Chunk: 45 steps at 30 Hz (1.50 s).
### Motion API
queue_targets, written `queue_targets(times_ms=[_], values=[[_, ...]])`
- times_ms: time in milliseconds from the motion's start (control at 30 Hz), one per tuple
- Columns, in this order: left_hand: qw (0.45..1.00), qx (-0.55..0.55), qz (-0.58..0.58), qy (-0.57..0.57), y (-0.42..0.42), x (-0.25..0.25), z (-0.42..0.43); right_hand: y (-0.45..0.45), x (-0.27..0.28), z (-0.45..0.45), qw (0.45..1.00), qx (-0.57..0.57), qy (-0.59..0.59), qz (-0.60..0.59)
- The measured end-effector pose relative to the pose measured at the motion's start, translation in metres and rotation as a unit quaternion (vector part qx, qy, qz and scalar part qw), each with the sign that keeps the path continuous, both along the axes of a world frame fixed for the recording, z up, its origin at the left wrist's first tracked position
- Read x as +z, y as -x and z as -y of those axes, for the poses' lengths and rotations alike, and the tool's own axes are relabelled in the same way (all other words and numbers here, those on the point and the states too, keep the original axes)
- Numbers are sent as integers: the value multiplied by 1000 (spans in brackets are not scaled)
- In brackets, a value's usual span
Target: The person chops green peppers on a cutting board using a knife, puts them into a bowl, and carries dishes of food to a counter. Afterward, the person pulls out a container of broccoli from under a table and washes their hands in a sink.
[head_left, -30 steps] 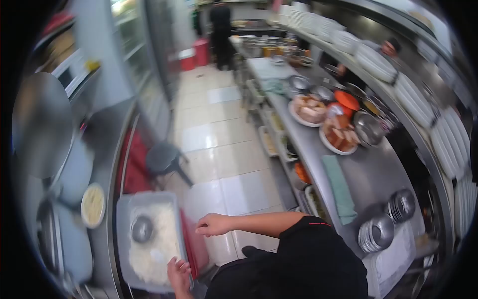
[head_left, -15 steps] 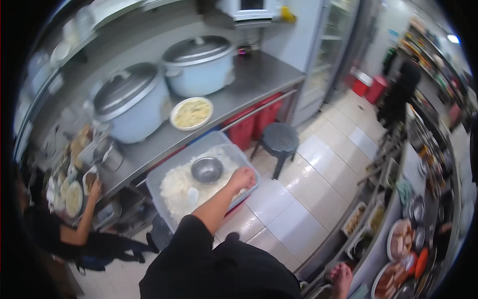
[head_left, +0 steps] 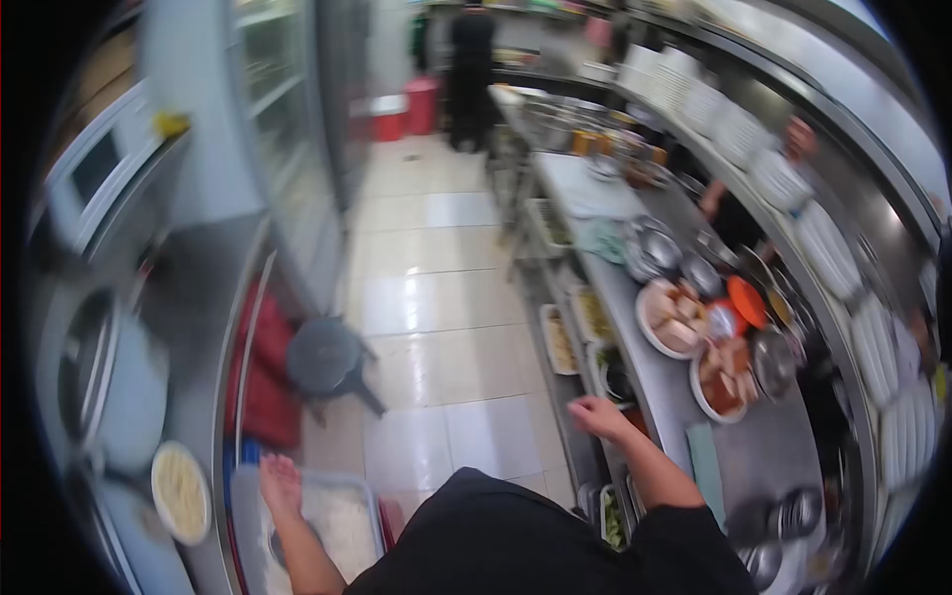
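Observation:
My left hand (head_left: 281, 481) is over the edge of a grey plastic tub (head_left: 373, 511) at the lower left, fingers loosely stretched, nothing seen in it. White rice (head_left: 342, 526) fills the tub. A metal bowl in it is mostly hidden behind my forearm. My right hand (head_left: 598, 416) hangs in the air beside the right-hand counter, near the trays on its lower shelf. Its fingers look slightly bent and apart, somewhat blurred, and I make out nothing held.
A dark stool (head_left: 325, 357) stands by the left counter (head_left: 203, 288). A plate of pale food (head_left: 181, 493) sits beside large pots. On the right counter are bowls of raw meat (head_left: 674, 317) and metal bowls. A person in black (head_left: 471, 69) stands at the aisle's far end.
My view has swung right, toward the aisle and the right counter. My left hand has gone from curled at the tub to looser fingers. My right hand is raised further forward.

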<state>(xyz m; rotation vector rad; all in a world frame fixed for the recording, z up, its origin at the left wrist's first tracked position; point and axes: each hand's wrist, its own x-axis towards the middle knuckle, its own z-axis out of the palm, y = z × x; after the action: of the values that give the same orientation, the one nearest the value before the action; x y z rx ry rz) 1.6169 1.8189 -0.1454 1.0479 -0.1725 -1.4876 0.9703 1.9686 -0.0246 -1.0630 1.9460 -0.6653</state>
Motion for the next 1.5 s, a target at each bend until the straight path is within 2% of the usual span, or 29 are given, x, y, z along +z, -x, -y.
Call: queue_targets(times_ms=[33, 100, 133, 233, 333, 367, 400, 467, 533, 667, 800, 867, 933, 967, 1067, 1100, 1133, 1167, 1200, 1267, 1333, 1400, 1500], values=[[994, -104, 0, 15, 25, -7, 21, 0, -1, 15, 999, -33, -5, 29], [980, -163, 12, -113, 116, 9, 54, -4, 11, 40, 999, -42, 13, 20], [964, -238, 35, -117, 151, 14, 69, -2, 9, 52, 999, -25, 18, 10], [898, -423, 101, -65, 249, 39, 109, 9, 28, 67, 998, -15, 61, -14], [820, -524, 228, -17, 315, 34, 151, 30, 53, 79, 995, -64, 81, 9], [794, -538, 281, -9, 325, 23, 164, 44, 48, 84, 992, -78, 95, 14], [776, -552, 305, 15, 327, -8, 180, 59, 40, 90, 990, -89, 108, 20], [684, -595, 423, -6, 321, -49, 200, 84, 29, 107, 986, -112, 120, 31], [616, -616, 488, -49, 299, -83, 213, 101, 31, 125, 990, -91, 109, -10], [519, -652, 541, -113, 253, -112, 218, 141, 12, 179, 993, -77, 82, -32], [459, -686, 559, -78, 245, -127, 242, 177, 14, 255, 977, -22, 79, -199], [433, -696, 572, -30, 248, -138, 275, 196, 15, 295, 953, -22, 107, -283], [390, -711, 582, 47, 248, -151, 321, 210, 12, 330, 944, -94, 82, -305], [356, -715, 590, 116, 253, -158, 350, 223, 15, 350, 934, -128, 73, -325], [206, -636, 610, 425, 281, -179, 454, 257, 13, 387, 914, -149, -104, -363], [325, -694, 594, 244, 295, -174, 488, 268, 3, 391, 906, -171, -117, -368], [500, -673, 545, 14, 317, -165, 523, 280, -7, 392, 899, -193, -128, -372], [580, -629, 513, -66, 340, -150, 554, 288, -10, 394, 894, -219, -147, -363], [610, -609, 502, -69, 368, -126, 581, 291, -12, 395, 880, -242, -160, -375], [653, -598, 460, -75, 406, -113, 643, 294, -8, 397, 871, -275, -195, -357], [669, -587, 451, -65, 470, -55, 678, 299, 4, 407, 864, -271, -251, -343], [665, -593, 453, -25, 517, -40, 710, 297, 32, 423, 857, -242, -326, -317], [642, -611, 463, 9, 565, -44, 751, 294, 73, 464, 917, -205, -223, -259]])
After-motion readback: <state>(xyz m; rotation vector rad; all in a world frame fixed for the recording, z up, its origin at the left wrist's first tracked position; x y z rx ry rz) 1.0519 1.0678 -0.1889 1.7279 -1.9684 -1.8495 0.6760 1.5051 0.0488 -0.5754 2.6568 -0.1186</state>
